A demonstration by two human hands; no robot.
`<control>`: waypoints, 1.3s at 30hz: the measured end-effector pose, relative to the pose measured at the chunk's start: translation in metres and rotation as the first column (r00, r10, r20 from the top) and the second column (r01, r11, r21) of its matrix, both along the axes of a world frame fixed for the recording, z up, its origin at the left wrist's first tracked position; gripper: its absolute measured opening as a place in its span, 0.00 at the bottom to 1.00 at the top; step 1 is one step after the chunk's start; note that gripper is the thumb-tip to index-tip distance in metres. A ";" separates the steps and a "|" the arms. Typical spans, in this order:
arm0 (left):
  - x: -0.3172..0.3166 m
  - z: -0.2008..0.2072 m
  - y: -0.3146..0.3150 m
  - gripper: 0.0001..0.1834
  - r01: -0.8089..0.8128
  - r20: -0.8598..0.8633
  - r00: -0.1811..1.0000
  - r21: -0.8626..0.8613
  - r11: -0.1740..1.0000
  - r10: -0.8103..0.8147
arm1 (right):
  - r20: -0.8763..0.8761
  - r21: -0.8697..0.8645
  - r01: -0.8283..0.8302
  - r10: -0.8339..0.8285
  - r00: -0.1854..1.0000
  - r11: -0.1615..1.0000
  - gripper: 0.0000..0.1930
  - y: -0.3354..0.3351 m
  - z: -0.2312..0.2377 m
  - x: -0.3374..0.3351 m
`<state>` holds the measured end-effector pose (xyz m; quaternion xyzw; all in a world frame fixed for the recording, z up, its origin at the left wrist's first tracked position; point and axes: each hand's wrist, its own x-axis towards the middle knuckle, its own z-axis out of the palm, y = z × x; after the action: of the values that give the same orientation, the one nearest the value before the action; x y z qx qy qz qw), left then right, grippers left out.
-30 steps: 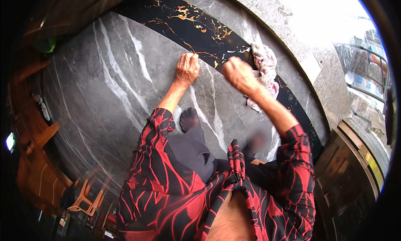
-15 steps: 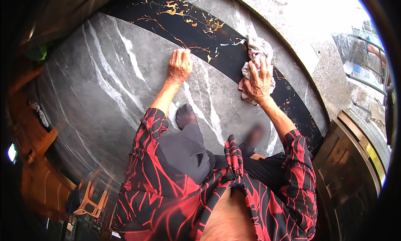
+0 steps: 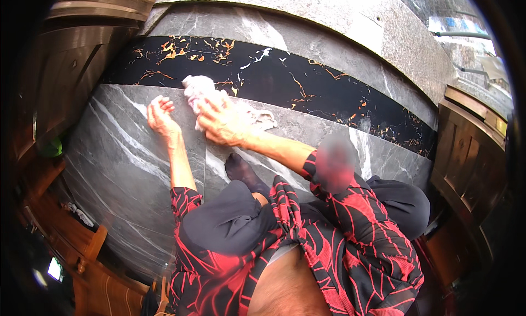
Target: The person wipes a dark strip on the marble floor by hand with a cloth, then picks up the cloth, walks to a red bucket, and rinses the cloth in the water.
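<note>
A crumpled whitish cloth with pinkish patches (image 3: 198, 87) lies bunched on the floor, across the seam between the black band (image 3: 274, 78) and the grey marbled tiles (image 3: 126, 135). My right hand (image 3: 223, 121) presses on it with the fingers over the bunch. A loose end of the cloth shows to the right of the wrist. Left of the cloth, my left hand (image 3: 163, 118) has nothing in it. Its fingers are loosely curled and a little apart. Whether it rests on the tiles I cannot tell.
A raised stone sill (image 3: 323, 23) runs along the far side. Dark wooden door panels stand at left (image 3: 71, 69) and right (image 3: 468, 151). Wooden furniture (image 3: 66, 239) is at the lower left. My socked foot (image 3: 239, 167) is just nearer than the cloth.
My right hand has swept the cloth leftward along the black band, now close to my left hand. My left hand has loosened from a closed shape. The view has swung left.
</note>
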<state>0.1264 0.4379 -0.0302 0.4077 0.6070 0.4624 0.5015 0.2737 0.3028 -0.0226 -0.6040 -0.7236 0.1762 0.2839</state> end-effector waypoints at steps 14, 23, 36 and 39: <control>0.038 -0.013 -0.027 0.11 0.170 -0.211 0.963 -0.004 0.985 -0.167 | 0.347 0.103 0.176 -0.201 0.916 0.979 0.29 -0.060 -0.026 0.184; 0.054 -0.028 -0.053 0.12 0.326 -0.282 0.909 0.020 0.945 -0.307 | 0.445 -0.358 0.156 0.021 0.895 0.921 0.29 -0.173 0.028 0.353; 0.059 0.026 -0.054 0.04 0.869 -0.772 0.436 0.227 0.439 -0.462 | 0.149 -0.146 -0.057 0.079 0.986 0.988 0.28 -0.067 0.035 0.181; 0.076 0.018 -0.081 0.05 0.904 -0.714 0.398 0.199 0.377 -0.576 | 0.232 -0.061 0.063 -0.047 0.972 0.996 0.29 -0.076 0.021 0.206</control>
<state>0.2022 0.3571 -0.0125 0.8827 0.2845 0.1905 0.3219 0.4799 0.2272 -0.0016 -0.6494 -0.7282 0.1218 0.1823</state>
